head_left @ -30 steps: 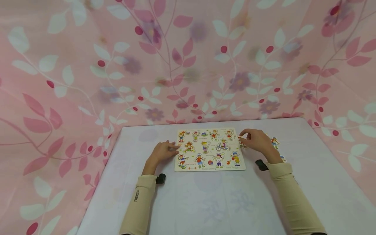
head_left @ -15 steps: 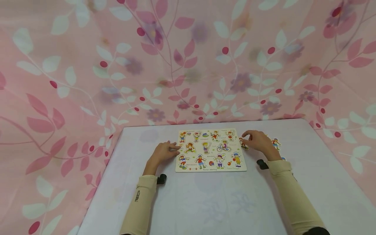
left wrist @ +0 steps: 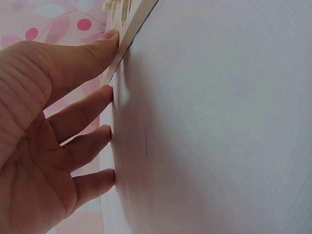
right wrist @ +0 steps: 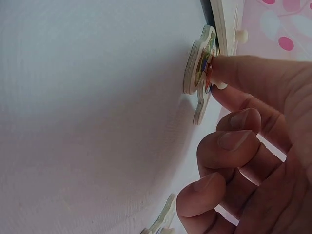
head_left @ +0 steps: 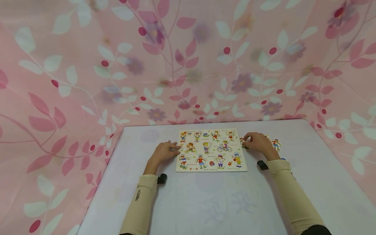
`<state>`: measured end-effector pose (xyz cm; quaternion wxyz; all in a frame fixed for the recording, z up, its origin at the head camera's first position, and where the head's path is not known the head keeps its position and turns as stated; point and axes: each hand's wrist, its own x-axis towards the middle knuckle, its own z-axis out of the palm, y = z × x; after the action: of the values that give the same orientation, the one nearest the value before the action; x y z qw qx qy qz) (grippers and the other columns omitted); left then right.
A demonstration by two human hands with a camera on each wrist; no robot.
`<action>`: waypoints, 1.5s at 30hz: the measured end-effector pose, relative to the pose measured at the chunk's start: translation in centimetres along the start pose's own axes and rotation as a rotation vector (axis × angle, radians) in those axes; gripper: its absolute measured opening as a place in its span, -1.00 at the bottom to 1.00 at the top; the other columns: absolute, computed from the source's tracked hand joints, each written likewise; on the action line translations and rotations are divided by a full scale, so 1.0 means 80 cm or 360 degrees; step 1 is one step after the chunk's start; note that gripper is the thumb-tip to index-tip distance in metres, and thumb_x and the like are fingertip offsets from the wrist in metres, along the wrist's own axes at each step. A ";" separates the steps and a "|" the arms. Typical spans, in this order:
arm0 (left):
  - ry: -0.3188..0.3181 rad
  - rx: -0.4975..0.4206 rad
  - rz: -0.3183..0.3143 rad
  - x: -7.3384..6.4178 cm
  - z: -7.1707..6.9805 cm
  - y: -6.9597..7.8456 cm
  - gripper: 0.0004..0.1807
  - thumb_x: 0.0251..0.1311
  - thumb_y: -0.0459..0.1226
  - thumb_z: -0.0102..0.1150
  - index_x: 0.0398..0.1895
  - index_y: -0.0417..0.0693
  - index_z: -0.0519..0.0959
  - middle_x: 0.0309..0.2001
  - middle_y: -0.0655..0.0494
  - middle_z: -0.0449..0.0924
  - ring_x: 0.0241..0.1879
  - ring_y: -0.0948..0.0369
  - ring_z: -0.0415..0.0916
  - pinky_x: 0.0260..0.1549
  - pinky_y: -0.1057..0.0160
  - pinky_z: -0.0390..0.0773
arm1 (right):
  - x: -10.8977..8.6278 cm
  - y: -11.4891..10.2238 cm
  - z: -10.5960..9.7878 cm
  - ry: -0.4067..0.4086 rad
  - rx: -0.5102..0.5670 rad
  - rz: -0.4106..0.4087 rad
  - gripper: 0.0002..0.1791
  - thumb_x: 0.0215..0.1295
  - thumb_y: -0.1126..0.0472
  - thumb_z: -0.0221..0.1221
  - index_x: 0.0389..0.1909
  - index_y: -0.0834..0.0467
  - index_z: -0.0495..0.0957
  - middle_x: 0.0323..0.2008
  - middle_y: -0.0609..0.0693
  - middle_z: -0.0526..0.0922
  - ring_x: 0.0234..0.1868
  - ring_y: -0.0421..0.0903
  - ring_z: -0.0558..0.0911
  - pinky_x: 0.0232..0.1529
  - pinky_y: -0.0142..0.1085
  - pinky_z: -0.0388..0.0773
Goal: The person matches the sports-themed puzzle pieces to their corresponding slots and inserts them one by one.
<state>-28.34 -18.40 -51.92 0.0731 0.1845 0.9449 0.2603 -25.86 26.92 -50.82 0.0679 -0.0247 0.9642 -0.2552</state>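
A cream wooden peg puzzle board with cartoon sports figures lies on the white-covered table. My left hand is at its left edge. In the left wrist view, the thumb rests on the board's edge, and the other fingers reach down to the tablecloth, loosely straight. Beside the board's right edge, my right hand pinches a small wooden puzzle piece between thumb and index finger. That piece stands close over the cloth, its peg partly hidden by the fingers. The remaining right fingers are curled.
More loose figure pieces lie to the right of my right hand, partly covered by it. One piece shows low in the right wrist view. A pink floral curtain hangs behind the table's back edge.
My right hand's fingertips have come down slightly onto the puzzle piece beside the board, covering more of it. The left hand stays at the board's left edge. The head view has shifted a little.
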 end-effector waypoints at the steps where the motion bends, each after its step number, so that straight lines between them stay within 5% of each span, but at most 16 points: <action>1: 0.0000 0.0001 0.0001 0.000 0.000 0.000 -0.64 0.17 -0.06 0.38 0.04 0.13 0.71 0.22 0.05 0.52 0.39 -0.11 0.21 0.37 -0.11 0.12 | 0.000 0.000 0.001 0.0009 -0.0004 -0.0004 -0.70 0.27 0.02 0.27 -0.11 0.13 0.64 -0.35 0.07 0.56 -0.40 0.01 0.48 -0.48 -0.19 0.39; 23: -0.0015 0.0020 -0.0005 -0.004 -0.003 0.003 -0.62 0.18 -0.07 0.36 0.07 0.09 0.69 0.24 0.04 0.50 0.40 -0.12 0.19 0.37 -0.12 0.12 | -0.015 -0.007 -0.010 0.0066 -0.0050 -0.0030 -0.72 0.29 0.08 0.26 -0.10 0.17 0.61 -0.41 0.04 0.53 -0.48 -0.05 0.44 -0.56 -0.25 0.33; 31: -0.0007 0.0017 0.0001 -0.003 -0.001 0.002 -0.63 0.18 -0.07 0.36 0.05 0.10 0.70 0.23 0.03 0.51 0.40 -0.13 0.19 0.37 -0.13 0.11 | -0.032 -0.043 -0.013 0.0138 -0.0040 -0.0122 -0.73 0.30 0.07 0.25 -0.09 0.13 0.62 -0.47 -0.02 0.51 -0.55 -0.08 0.41 -0.62 -0.27 0.30; 45: -0.0017 -0.0012 -0.0033 -0.001 -0.001 0.001 -0.64 0.19 -0.05 0.36 0.05 0.14 0.70 0.23 0.08 0.51 0.42 -0.08 0.17 0.38 -0.10 0.10 | -0.026 -0.107 0.036 0.0076 0.0023 -0.0302 -0.79 0.29 0.05 0.29 -0.15 0.07 0.64 -0.58 -0.10 0.46 -0.64 -0.13 0.36 -0.64 -0.29 0.25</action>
<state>-28.23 -18.40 -51.84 0.0816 0.1758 0.9453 0.2622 -23.26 18.24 -48.79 0.0205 -0.1094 0.9570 -0.2679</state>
